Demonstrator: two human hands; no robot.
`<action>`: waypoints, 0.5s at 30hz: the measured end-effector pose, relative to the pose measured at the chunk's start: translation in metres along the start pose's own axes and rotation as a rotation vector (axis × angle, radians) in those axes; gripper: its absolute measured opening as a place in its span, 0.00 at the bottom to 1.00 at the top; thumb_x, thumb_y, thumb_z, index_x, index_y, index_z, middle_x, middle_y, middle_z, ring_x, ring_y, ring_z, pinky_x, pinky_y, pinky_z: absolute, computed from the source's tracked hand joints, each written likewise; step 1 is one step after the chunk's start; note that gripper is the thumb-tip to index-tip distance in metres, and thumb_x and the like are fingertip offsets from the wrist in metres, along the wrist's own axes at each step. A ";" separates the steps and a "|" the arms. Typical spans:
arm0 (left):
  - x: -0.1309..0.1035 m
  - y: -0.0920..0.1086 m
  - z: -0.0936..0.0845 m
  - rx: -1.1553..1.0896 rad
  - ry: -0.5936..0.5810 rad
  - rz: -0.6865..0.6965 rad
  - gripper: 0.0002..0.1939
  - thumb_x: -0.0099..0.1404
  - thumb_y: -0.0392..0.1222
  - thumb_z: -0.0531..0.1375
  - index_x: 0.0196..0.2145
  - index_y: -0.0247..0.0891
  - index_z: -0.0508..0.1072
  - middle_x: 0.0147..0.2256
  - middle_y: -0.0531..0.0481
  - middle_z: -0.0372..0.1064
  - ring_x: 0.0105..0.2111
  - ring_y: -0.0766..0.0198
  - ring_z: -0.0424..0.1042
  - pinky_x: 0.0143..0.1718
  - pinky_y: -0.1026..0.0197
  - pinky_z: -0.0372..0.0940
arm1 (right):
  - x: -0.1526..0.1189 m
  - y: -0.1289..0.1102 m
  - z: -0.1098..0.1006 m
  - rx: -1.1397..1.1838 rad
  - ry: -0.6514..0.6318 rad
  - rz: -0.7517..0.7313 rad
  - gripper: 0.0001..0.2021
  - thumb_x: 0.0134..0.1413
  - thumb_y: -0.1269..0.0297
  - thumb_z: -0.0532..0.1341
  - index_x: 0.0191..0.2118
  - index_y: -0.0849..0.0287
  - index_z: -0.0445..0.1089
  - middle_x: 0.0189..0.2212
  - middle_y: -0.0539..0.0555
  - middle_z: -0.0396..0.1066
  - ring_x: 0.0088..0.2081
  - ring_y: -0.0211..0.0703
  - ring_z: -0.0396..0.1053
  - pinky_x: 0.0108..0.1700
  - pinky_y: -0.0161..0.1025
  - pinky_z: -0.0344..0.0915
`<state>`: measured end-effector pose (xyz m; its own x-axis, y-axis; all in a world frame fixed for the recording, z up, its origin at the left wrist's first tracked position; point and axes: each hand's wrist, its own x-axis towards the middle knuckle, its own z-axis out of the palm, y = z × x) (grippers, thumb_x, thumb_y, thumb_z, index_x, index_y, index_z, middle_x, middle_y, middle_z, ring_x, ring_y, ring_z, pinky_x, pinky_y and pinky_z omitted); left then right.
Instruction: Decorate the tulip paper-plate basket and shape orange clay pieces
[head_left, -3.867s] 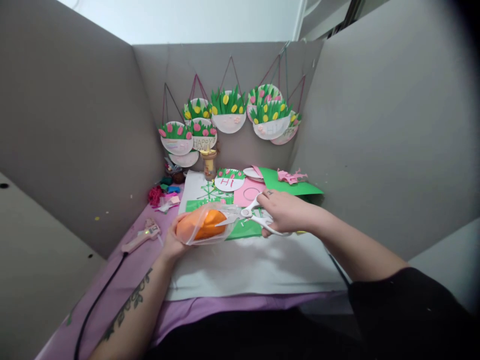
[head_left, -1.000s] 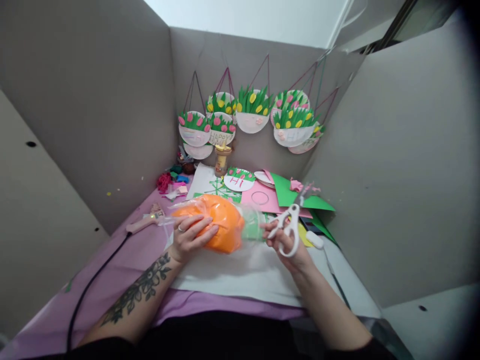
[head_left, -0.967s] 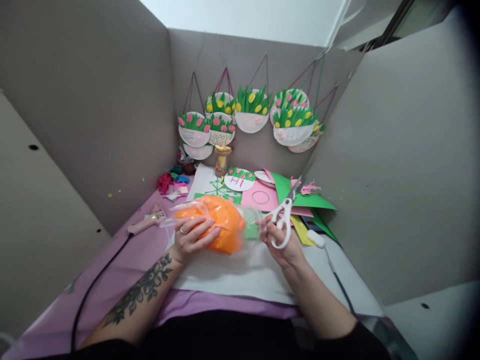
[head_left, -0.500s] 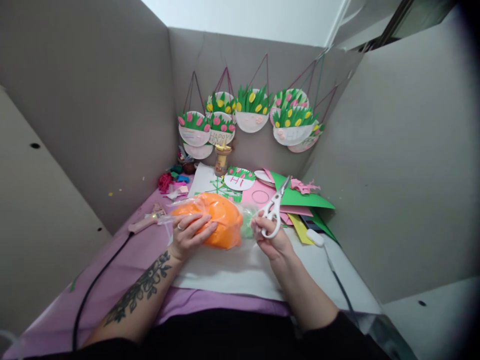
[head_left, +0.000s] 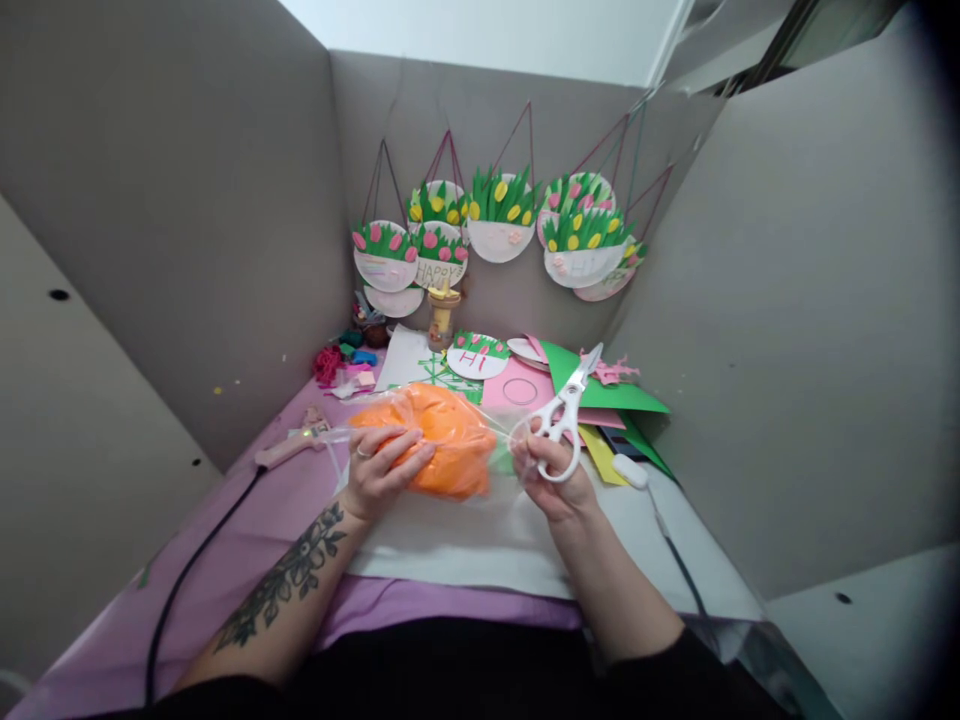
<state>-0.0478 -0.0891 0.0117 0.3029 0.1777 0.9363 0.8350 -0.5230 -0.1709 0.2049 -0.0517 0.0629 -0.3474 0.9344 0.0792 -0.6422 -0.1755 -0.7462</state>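
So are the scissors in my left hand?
No, your right hand holds the white scissors, while your left hand grips the clear bag.

Dim, soft; corners dark (right side).

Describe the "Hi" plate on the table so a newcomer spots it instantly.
Find the back wall, then drop to the table. Beyond the orange bag sits a green-topped white plate; unlike the hanging plates, its "Hi" is bold red.
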 end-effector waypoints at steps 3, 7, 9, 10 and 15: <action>-0.009 -0.010 0.003 -0.134 0.027 -0.215 0.18 0.60 0.34 0.59 0.48 0.48 0.70 0.43 0.48 0.72 0.46 0.58 0.69 0.47 0.51 0.64 | 0.000 -0.013 -0.006 -0.189 -0.033 -0.097 0.15 0.39 0.58 0.69 0.30 0.56 0.63 0.20 0.45 0.62 0.19 0.30 0.58 0.16 0.27 0.50; -0.015 -0.022 0.009 -0.363 0.104 -0.628 0.24 0.56 0.44 0.63 0.51 0.41 0.67 0.46 0.44 0.70 0.44 0.56 0.71 0.45 0.52 0.67 | -0.012 -0.052 -0.029 -0.616 -0.026 -0.300 0.21 0.41 0.42 0.62 0.32 0.55 0.63 0.23 0.49 0.65 0.21 0.35 0.58 0.20 0.33 0.52; -0.016 -0.026 0.013 -0.474 0.125 -0.786 0.26 0.54 0.47 0.64 0.51 0.41 0.67 0.44 0.45 0.72 0.40 0.56 0.72 0.42 0.53 0.69 | -0.022 -0.076 -0.039 -0.973 -0.050 -0.280 0.22 0.35 0.47 0.67 0.33 0.55 0.63 0.26 0.50 0.65 0.25 0.38 0.61 0.25 0.35 0.57; -0.017 -0.027 0.015 -0.520 0.128 -0.844 0.27 0.53 0.49 0.64 0.50 0.41 0.68 0.42 0.45 0.73 0.38 0.56 0.73 0.40 0.54 0.70 | -0.027 -0.087 -0.041 -1.185 -0.029 -0.250 0.21 0.35 0.50 0.68 0.32 0.55 0.63 0.25 0.49 0.64 0.25 0.38 0.60 0.26 0.36 0.57; -0.018 -0.026 0.021 -0.569 -0.015 -0.809 0.28 0.54 0.59 0.61 0.48 0.40 0.70 0.40 0.44 0.75 0.35 0.55 0.75 0.33 0.55 0.72 | -0.040 -0.109 -0.022 -1.949 -0.044 -0.305 0.17 0.38 0.51 0.66 0.31 0.55 0.63 0.29 0.49 0.67 0.29 0.41 0.63 0.29 0.35 0.55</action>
<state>-0.0655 -0.0615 -0.0070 -0.2527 0.6665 0.7013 0.4491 -0.5612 0.6952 0.3041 -0.0628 0.1268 -0.4230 0.8501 0.3138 0.8087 0.5104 -0.2925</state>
